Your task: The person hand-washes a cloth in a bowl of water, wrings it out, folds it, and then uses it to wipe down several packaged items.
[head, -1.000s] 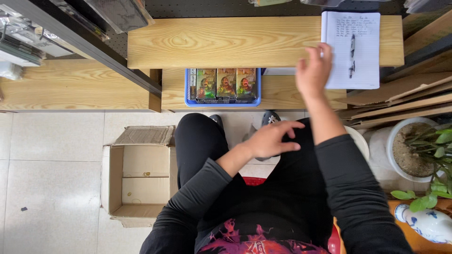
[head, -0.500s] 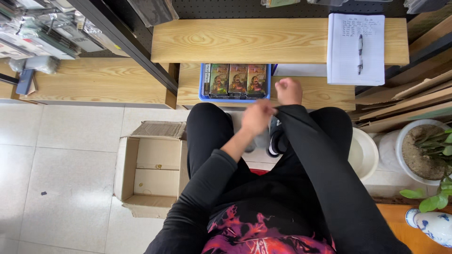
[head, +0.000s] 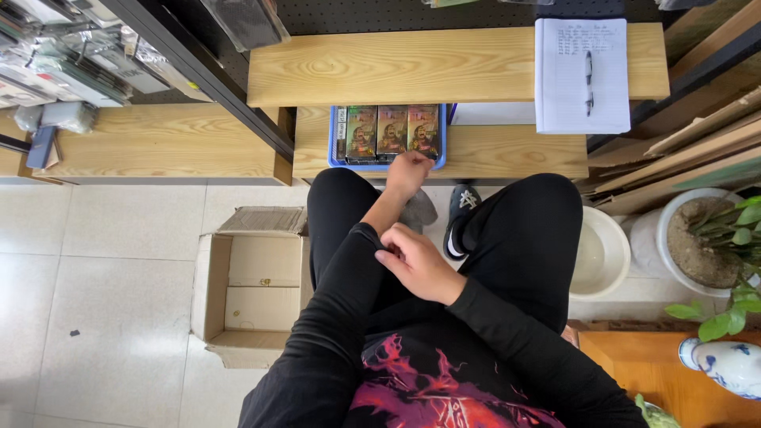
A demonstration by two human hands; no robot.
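Item: blue tray (head: 332, 136) of boxed packs (head: 392, 131), on the lower wooden shelf (head: 507, 150), front edge facing the seated person.

Contents: 3 upright packs with coloured picture fronts and 1 narrower dark pack at the tray's left end, set side by side and touching.

Handling, as judged: packs look light, stiff-walled card, possibly film-wrapped and a little slippery. They stand tightly, so a pinch at a top edge, or a lift of the whole tray by its 2 short walls, seems the surest hold. The tray looks rigid plastic.

Left hand (head: 410, 170): reaches forward, fingers curled at the tray's front rim; whether it grips a pack or only touches the rim, cannot tell.

Right hand (head: 418, 265): rests on the left forearm, fingers pinching the black sleeve (head: 341, 273).

Nearby: open cardboard box (head: 250, 285) on the floor at the person's left; lined notepad (head: 581, 75) with a pen (head: 588, 79) on the upper shelf (head: 396, 67); white basin (head: 598, 254) at the right.

Hidden or unclear: tray depth and any rear row lie under the upper shelf; pack backs unseen; left fingertips are hidden.
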